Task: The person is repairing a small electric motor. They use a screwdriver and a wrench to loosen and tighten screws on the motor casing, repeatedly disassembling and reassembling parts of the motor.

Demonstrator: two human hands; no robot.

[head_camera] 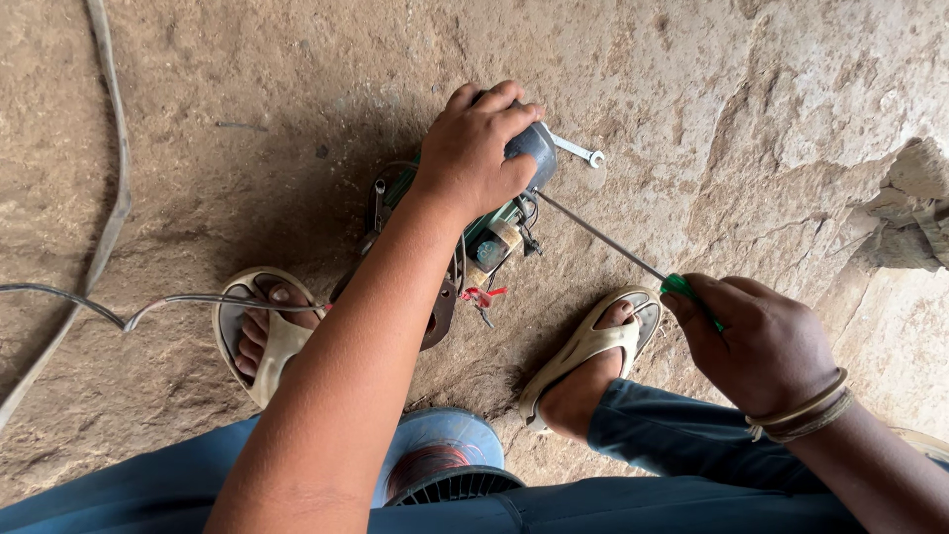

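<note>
Fingers of the left hand clench the motor tool on the floor. The right hand grips a green-handled screwdriver, tip touching it.

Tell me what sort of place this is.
Probably an informal repair spot on bare ground: rough stone floor, a small power tool being opened with a screwdriver, and a wrench lying nearby.

Ground: rough, matt brown stone floor.
Wrench: small bright smooth metal spanner, lying on the floor.
Screwdriver: thin steel shaft, glossy green plastic-handled screwdriver.
Sandals: matt beige rubber-like sandals.
</note>
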